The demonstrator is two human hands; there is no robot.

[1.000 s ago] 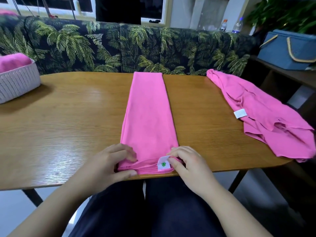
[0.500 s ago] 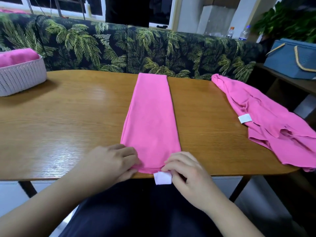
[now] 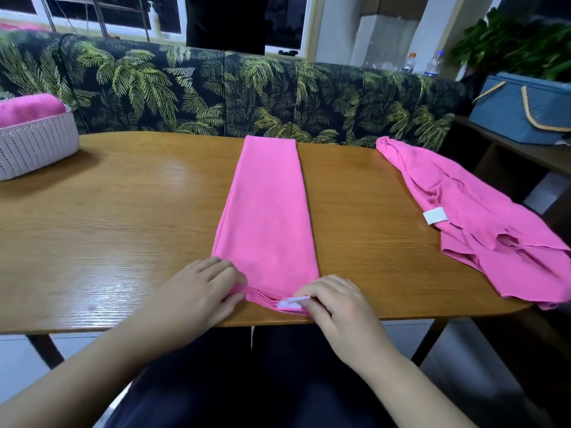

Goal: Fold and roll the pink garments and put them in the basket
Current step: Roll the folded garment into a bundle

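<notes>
A pink garment [image 3: 267, 211] folded into a long narrow strip lies down the middle of the wooden table [image 3: 123, 227], its near end at the front edge. My left hand [image 3: 197, 291] pinches the strip's near left corner, where the layers bunch. My right hand [image 3: 336, 304] pinches the near right corner beside a white label [image 3: 289, 302]. A second pink garment [image 3: 482, 220] lies loose and crumpled on the table's right end. The pale woven basket [image 3: 37, 146] stands at the far left with a rolled pink garment [image 3: 29, 108] inside.
A palm-print sofa [image 3: 216, 91] runs behind the table. A blue bag [image 3: 522, 109] sits on a side shelf at the right, with plants and two bottles behind it. My dark-clad lap is under the table's front edge.
Both hands kept hold of the strip's near end. The white label flipped below the edge and now lies folded in against the hem under my right fingers. The view shifted slightly.
</notes>
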